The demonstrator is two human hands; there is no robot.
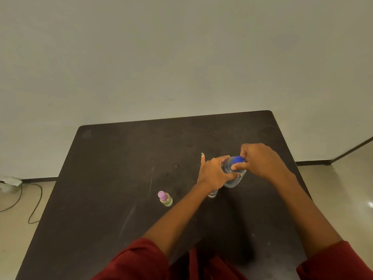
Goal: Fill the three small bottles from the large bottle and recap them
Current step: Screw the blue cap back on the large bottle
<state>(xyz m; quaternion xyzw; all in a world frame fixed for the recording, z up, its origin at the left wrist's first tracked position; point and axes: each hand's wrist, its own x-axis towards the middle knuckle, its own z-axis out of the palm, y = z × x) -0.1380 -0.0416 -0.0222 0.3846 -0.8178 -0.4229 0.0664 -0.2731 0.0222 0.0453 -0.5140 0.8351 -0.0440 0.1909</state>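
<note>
The large bottle (234, 176) stands upright right of centre on the dark table (121, 158), clear thin plastic that likely dents if squeezed, so the shoulder is the sensible hold. The left hand (214, 174) wraps it there while the right hand (260, 160) pinches the blue cap (238, 159). A pink-capped small bottle (165, 198) waits well left; another seems half-hidden under the left wrist.

clear large bottle (232, 178) upright, blue cap (238, 159) on; pink-capped small bottle (165, 199) stands left.

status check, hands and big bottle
Left hand grips large bottle. Right hand pinches blue cap. Pink-capped small bottle stands apart, nothing blocking.
</note>
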